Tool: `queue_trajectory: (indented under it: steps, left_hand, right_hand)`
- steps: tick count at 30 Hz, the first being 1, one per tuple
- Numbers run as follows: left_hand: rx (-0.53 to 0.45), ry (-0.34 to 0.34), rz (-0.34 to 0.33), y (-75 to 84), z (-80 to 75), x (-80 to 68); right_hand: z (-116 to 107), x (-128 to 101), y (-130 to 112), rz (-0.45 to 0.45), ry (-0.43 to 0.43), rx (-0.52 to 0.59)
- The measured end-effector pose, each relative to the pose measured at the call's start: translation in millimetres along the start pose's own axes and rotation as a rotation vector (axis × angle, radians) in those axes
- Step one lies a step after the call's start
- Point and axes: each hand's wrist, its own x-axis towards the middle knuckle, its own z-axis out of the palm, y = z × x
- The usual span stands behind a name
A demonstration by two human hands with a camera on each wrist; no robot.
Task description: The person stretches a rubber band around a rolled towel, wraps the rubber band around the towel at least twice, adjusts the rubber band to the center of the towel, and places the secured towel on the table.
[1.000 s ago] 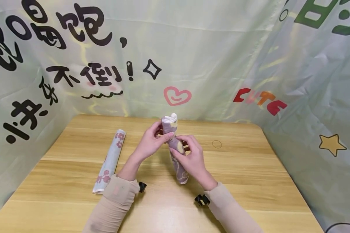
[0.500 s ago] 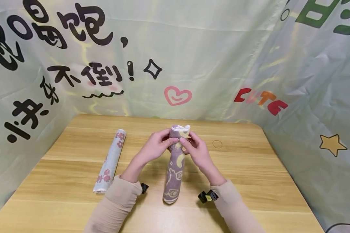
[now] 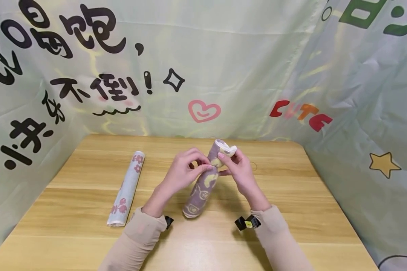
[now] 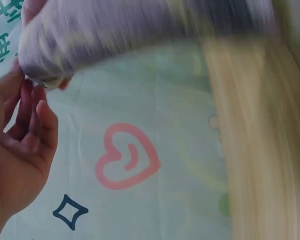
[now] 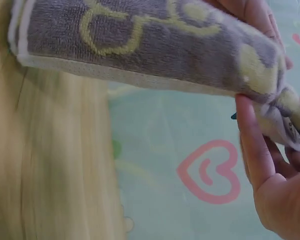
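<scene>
A rolled purple towel [image 3: 200,192] with yellow patterns is held up over the table, tilted with its top to the right. It narrows sharply near its upper third; whatever cinches it there is too small to make out. At that waist my left hand [image 3: 184,169] pinches with thumb and fingertips. My right hand [image 3: 239,173] grips the upper section, thumb in front and fingers behind. In the right wrist view, the towel roll [image 5: 155,50] bends at the waist beside the right fingers [image 5: 252,135]. The left wrist view shows the towel [image 4: 115,30] blurred above the left hand [image 4: 20,155].
A rolled light-blue towel [image 3: 127,190] with pink flowers lies on the wooden table [image 3: 291,210] at the left. A thin loop [image 3: 255,166], like a rubber band, lies behind the right hand, partly hidden. Printed cloth [image 3: 251,75] hangs around the table's back and sides.
The purple towel first swung nearly upright, then tipped with its top rightward and its lower end leftward. My right hand has moved up from the towel's middle to its upper section.
</scene>
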Motion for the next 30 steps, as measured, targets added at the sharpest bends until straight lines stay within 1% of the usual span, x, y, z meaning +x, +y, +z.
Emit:
queue_trajectory:
  steps: [2, 3, 5, 7, 9, 11, 14, 17, 19, 21, 23, 27, 30]
  left_hand:
    - [0.047, -0.017, 0.065, -0.1, 0.2, -0.1]
    - [0.076, -0.018, 0.087, 0.0, 0.7, 0.0]
    - [0.15, -0.009, 0.115, 1.4, 1.8, -0.3]
    - [0.229, -0.005, 0.125, 4.1, 2.9, -1.1]
    - [0.313, -0.016, 0.116, 8.6, 3.9, -2.0]
    - [0.393, -0.044, 0.091, 14.3, 4.4, -2.8]
    - [0.489, -0.118, 0.035, 23.2, 4.3, -3.3]
    - [0.552, -0.213, -0.016, 28.1, 5.1, -3.6]
    - [0.554, -0.271, -0.047, 28.1, 5.8, -4.1]
    - [0.524, -0.312, -0.073, 26.0, 6.2, -4.6]
    - [0.463, -0.34, -0.092, 23.5, 6.2, -4.9]
    - [0.295, -0.413, -0.108, 17.5, 7.3, -4.2]
    - [0.196, -0.473, -0.106, 15.6, 9.5, -3.8]
  right_hand:
    - [1.2, 0.2, -0.9, -0.005, 0.01, 0.001]
    - [1.9, 0.4, -0.9, -0.005, 0.018, 0.002]
    - [3.4, 0.4, -0.3, -0.003, 0.038, 0.004]
    - [4.8, 0.1, 1.0, -0.005, 0.071, 0.015]
    - [6.1, -0.5, 2.6, -0.015, 0.109, 0.026]
    - [7.3, -1.4, 3.7, -0.032, 0.146, 0.034]
    - [9.0, -2.6, 4.9, -0.062, 0.191, 0.023]
    - [10.5, -3.7, 4.4, -0.084, 0.213, -0.021]
    - [11.2, -4.0, 3.8, -0.097, 0.215, -0.056]
    - [11.7, -3.6, 3.4, -0.1, 0.212, -0.091]
    - [11.3, -2.7, 4.1, -0.096, 0.212, -0.122]
    - [8.3, -1.2, 7.2, -0.076, 0.235, -0.198]
    - [3.9, 0.1, 9.9, -0.07, 0.25, -0.222]
